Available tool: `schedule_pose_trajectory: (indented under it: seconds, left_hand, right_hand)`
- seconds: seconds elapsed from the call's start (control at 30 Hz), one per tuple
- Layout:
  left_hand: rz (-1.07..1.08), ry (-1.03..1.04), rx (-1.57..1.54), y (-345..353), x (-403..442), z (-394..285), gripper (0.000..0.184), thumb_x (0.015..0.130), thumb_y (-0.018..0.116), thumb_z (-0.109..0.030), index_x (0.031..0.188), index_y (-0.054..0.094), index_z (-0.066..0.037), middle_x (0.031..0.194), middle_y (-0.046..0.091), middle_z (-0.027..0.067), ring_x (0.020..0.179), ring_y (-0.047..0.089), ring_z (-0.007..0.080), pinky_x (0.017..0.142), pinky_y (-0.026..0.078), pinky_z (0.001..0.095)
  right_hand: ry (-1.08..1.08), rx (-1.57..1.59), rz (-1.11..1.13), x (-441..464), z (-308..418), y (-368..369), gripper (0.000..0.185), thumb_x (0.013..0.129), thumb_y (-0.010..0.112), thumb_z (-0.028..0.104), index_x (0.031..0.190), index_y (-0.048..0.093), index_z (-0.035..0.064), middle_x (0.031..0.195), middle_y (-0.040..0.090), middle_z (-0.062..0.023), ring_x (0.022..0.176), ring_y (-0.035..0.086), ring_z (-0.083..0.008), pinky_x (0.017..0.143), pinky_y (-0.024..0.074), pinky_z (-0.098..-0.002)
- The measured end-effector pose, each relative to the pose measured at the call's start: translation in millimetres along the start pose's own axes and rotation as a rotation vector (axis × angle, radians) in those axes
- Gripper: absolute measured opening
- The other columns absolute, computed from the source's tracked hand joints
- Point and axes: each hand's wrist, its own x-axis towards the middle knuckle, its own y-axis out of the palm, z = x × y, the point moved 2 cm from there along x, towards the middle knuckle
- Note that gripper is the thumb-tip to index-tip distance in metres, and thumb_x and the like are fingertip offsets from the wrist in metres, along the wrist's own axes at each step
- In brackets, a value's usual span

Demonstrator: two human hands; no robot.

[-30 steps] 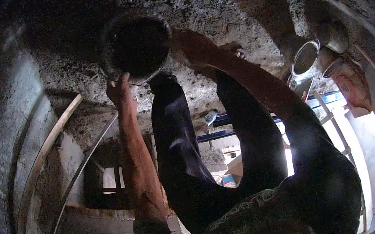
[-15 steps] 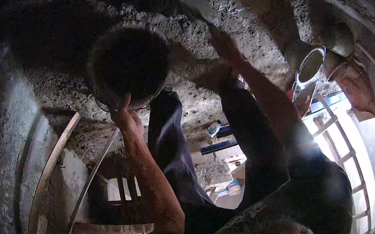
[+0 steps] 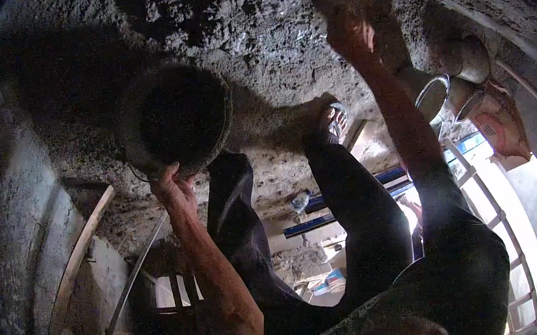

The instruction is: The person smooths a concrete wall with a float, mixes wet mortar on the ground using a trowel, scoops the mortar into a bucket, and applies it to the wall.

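Note:
A round dark bucket [image 3: 184,121] hangs at the left with its open mouth toward me, its inside in deep shadow. My left hand [image 3: 176,188] is closed on the near rim of this bucket. Farther out on the right, my right hand [image 3: 351,36] is closed, the arm stretched toward the rough, wet-looking mortar surface [image 3: 260,53]. It grips a trowel, whose flat pale blade shows in the earlier frame; now blur and shadow mostly hide it. My sandalled foot [image 3: 337,121] rests on the ground below the right arm.
Another bucket [image 3: 433,97] and a printed sack [image 3: 500,127] are on the right, near a ladder [image 3: 510,237]. Blue bars [image 3: 316,222] lie behind my legs. A long wooden strip [image 3: 74,240] leans at the left wall [image 3: 8,201].
My right hand with the trowel has swept outward to the right and farther up in the view. The bucket in my left hand has shifted slightly left and lower.

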Motion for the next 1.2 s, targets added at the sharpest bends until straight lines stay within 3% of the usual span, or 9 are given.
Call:
schedule_pose_trajectory:
  seconds: [0.13, 0.37, 0.47, 0.57, 0.67, 0.77, 0.97, 1.0, 1.2]
  left_hand:
    - [-0.127, -0.052, 0.043, -12.2, 7.8, 7.9, 0.058, 0.061, 0.059, -0.005, 0.117, 0.045, -0.010, 0.110, 0.049, 0.0078, 0.096, 0.050, 0.0276, 0.085, 0.036, 0.0574]
    - [-0.242, 0.000, 0.141, 19.8, -22.1, -10.5, 0.051, 0.063, 0.056, -0.003, 0.112, 0.046, -0.004, 0.103, 0.051, 0.0078, 0.094, 0.050, 0.0277, 0.094, 0.028, 0.0601]
    - [0.003, 0.041, -0.022, 20.5, -12.9, -3.4, 0.051, 0.062, 0.054, -0.001, 0.112, 0.045, -0.003, 0.104, 0.051, 0.0091, 0.096, 0.049, 0.0295, 0.094, 0.028, 0.0596]
    - [-0.077, 0.032, 0.066, 23.0, -14.6, -8.9, 0.052, 0.059, 0.053, 0.001, 0.111, 0.048, -0.005, 0.110, 0.051, 0.0100, 0.099, 0.049, 0.0316, 0.093, 0.032, 0.0571]
    - [-0.105, 0.047, 0.100, 16.5, -10.5, -3.7, 0.054, 0.057, 0.052, 0.002, 0.111, 0.048, -0.006, 0.111, 0.050, 0.0096, 0.098, 0.050, 0.0309, 0.091, 0.035, 0.0556]
    - [-0.103, 0.061, 0.088, 28.3, -15.1, -7.1, 0.062, 0.056, 0.052, 0.004, 0.116, 0.045, -0.006, 0.115, 0.048, 0.0111, 0.102, 0.048, 0.0328, 0.089, 0.035, 0.0576]
    - [0.021, 0.149, 0.066, 32.3, -16.1, -5.1, 0.060, 0.054, 0.053, 0.003, 0.113, 0.045, -0.003, 0.112, 0.048, 0.0120, 0.100, 0.049, 0.0316, 0.081, 0.042, 0.0571]
    - [0.016, 0.158, 0.067, 31.9, -13.1, -4.6, 0.060, 0.054, 0.053, 0.003, 0.113, 0.045, -0.003, 0.112, 0.048, 0.0120, 0.100, 0.049, 0.0316, 0.081, 0.042, 0.0571]
    - [-0.076, 0.148, 0.173, 31.0, -19.4, -6.8, 0.057, 0.055, 0.051, 0.002, 0.112, 0.048, -0.005, 0.109, 0.050, 0.0056, 0.096, 0.052, 0.0260, 0.082, 0.045, 0.0494]
  right_hand:
    - [0.053, 0.133, -0.270, 25.6, -0.7, -16.6, 0.047, 0.074, 0.055, 0.034, 0.105, 0.048, 0.0002, 0.083, 0.058, -0.0132, 0.061, 0.059, -0.0240, 0.049, 0.0480, -0.0384]
    - [-0.124, -0.117, 0.246, -37.5, -62.4, 28.4, 0.031, 0.074, 0.058, 0.020, 0.102, 0.055, 0.0058, 0.082, 0.058, -0.0157, 0.066, 0.058, -0.0340, 0.061, 0.0502, -0.0423]
    - [-0.461, -0.236, -0.411, -29.0, -84.0, 34.4, 0.031, 0.072, 0.059, 0.018, 0.102, 0.057, 0.0130, 0.084, 0.057, -0.0150, 0.069, 0.057, -0.0339, 0.060, 0.0499, -0.0450]
    - [0.075, 0.182, -0.083, 21.0, -61.0, 75.5, 0.047, 0.075, 0.051, 0.024, 0.120, 0.045, 0.0107, 0.097, 0.061, -0.0126, 0.084, 0.058, -0.0353, 0.070, 0.0493, -0.0400]
    - [-0.231, -0.251, 0.374, -1.4, -27.4, 61.1, 0.039, 0.077, 0.048, 0.024, 0.114, 0.052, 0.0135, 0.091, 0.063, -0.0075, 0.077, 0.060, -0.0288, 0.066, 0.0497, -0.0366]
    - [-0.259, 0.044, 0.067, -64.0, -55.1, 20.7, 0.042, 0.073, 0.053, 0.015, 0.113, 0.049, 0.0034, 0.092, 0.056, -0.0149, 0.078, 0.057, -0.0304, 0.061, 0.0483, -0.0426]
    - [0.593, 0.270, 0.310, -158.9, -60.2, 83.2, 0.056, 0.079, 0.054, 0.033, 0.124, 0.040, 0.0020, 0.098, 0.053, -0.0214, 0.087, 0.052, -0.0358, 0.074, 0.0406, -0.0463]
    - [-0.036, 0.103, -0.035, -187.4, -68.9, 180.9, 0.055, 0.077, 0.057, 0.030, 0.121, 0.044, 0.0008, 0.101, 0.053, -0.0214, 0.093, 0.051, -0.0336, 0.079, 0.0389, -0.0432]
    - [0.376, 1.111, 0.100, -31.3, 128.6, 91.5, 0.041, 0.075, 0.058, 0.023, 0.111, 0.050, 0.0052, 0.093, 0.057, -0.0130, 0.073, 0.054, -0.0216, 0.059, 0.0451, -0.0319]
